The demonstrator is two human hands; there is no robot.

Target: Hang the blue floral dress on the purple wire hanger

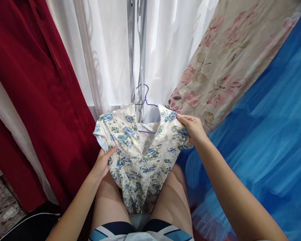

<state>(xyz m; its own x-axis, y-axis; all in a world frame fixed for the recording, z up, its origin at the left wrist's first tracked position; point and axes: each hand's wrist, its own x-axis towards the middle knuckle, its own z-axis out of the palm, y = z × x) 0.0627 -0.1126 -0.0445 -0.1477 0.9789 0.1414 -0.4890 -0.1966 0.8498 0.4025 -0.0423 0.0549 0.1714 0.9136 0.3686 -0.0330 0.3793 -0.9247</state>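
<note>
A white dress with blue and green flowers [150, 157] hangs on a purple wire hanger [146, 97] in front of my legs. Its V-shaped neckline faces me, and the hanger's lower bar shows through the opening. My left hand [104, 162] grips the side of the dress below the sleeve, thumb on the front and the other fingers hidden behind the cloth. Up at the other shoulder, my right hand [192, 127] pinches the sleeve fabric between thumb and fingers. The dress's lower part drops between my thighs.
White curtains [110, 50] hang behind the dress, with a grey metal pole [131, 50] between them. Dark red cloth [50, 100] drapes on the left. On the right hang a beige curtain with pink flowers [215, 73] and blue tulle [261, 134]. A black object [32, 226] sits lower left.
</note>
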